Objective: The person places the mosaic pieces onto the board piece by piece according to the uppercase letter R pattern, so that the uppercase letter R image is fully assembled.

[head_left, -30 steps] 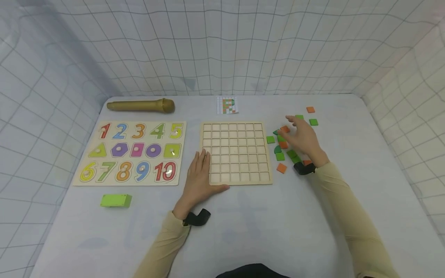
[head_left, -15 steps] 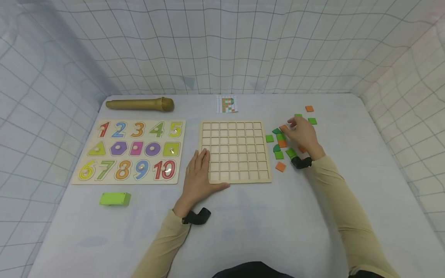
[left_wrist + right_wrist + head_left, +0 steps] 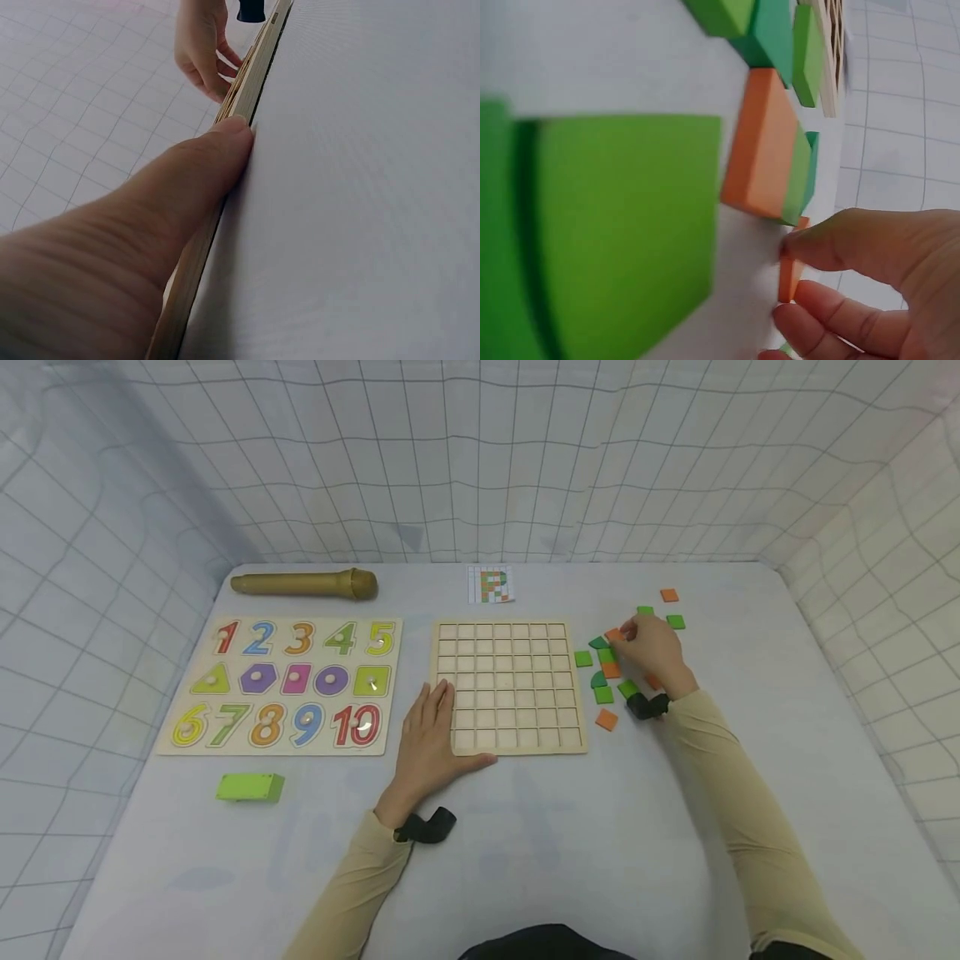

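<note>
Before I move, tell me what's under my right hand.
Your right hand pinches one orange tile; a second orange tile peeks out by the wrist. Anything else beneath is covered.

Tan sleeves (image 3: 742,810), black curved wrist devices (image 3: 427,826), thin dark cable (image 3: 389,893) at left

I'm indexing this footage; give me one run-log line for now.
left hand: touches board near left corner | right hand: pinches orange tile | pattern card: beyond board

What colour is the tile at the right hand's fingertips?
The tile is orange; the right wrist view shows it best.
</note>
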Motion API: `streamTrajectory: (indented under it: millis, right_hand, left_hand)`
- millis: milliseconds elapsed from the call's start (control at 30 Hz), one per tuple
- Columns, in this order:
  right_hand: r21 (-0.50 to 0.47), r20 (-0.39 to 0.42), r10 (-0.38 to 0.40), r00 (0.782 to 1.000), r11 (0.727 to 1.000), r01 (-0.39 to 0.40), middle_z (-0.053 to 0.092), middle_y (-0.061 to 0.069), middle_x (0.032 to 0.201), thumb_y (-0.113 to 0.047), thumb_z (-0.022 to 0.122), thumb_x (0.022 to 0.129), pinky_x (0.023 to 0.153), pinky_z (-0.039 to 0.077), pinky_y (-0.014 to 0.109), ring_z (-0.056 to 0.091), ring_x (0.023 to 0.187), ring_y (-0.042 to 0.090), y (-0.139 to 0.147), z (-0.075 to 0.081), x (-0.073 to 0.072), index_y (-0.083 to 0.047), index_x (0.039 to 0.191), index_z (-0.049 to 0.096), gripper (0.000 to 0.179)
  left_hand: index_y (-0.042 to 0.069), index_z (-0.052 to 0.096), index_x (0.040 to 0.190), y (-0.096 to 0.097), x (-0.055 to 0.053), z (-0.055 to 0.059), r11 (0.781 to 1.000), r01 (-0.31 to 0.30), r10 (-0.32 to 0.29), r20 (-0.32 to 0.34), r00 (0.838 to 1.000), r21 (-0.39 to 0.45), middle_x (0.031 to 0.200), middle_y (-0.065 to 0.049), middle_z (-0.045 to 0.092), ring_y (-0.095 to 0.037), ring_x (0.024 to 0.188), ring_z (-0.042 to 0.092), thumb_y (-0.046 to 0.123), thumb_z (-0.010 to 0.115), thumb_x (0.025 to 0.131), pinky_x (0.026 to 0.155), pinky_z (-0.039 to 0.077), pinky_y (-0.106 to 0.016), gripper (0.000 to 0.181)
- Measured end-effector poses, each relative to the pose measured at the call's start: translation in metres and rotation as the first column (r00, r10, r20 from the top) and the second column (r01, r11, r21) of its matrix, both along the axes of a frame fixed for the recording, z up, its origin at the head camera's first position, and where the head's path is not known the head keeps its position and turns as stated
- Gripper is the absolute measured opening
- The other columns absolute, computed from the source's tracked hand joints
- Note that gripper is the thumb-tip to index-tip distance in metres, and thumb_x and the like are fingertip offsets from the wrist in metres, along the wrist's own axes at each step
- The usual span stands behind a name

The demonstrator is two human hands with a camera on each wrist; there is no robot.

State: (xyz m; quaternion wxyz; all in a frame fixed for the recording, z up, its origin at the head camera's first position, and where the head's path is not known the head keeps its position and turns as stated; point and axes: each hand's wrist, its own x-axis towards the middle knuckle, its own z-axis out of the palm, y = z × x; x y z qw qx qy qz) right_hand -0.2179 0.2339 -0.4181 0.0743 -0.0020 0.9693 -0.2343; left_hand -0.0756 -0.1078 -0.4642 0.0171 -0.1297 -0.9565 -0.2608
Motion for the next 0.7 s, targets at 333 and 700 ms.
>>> streamTrajectory:
  millis: [333,700]
  right_hand:
    - [0.041,0.146,-0.017,0.989,0.999,0.011,0.057,0.022,0.108,-0.025,0.059,0.091,0.077,0.045,0.045,0.052,0.092,0.034,-0.002,0.011,-0.010,0.006,0.113,0.054,0.038]
    - [-0.061,0.147,-0.025,0.989,0.998,0.034,0.053,0.021,0.105,-0.025,0.062,0.090,0.071,0.044,0.042,0.049,0.088,0.034,0.001,0.010,-0.012,0.006,0.111,0.051,0.038]
  left_hand:
    - [0.000,0.020,0.150,0.000,0.000,0.001,0.999,-0.026,0.026,-0.008,1.000,0.030,0.153,-0.013,0.021,-0.031,0.142,0.005,0.065,0.076,0.063,0.111,0.012,-0.049,0.122]
    - [0.001,0.022,0.149,0.003,0.001,-0.001,0.998,-0.051,0.052,-0.011,0.999,0.041,0.152,-0.016,0.021,-0.033,0.141,0.007,0.065,0.077,0.061,0.110,0.013,-0.050,0.122]
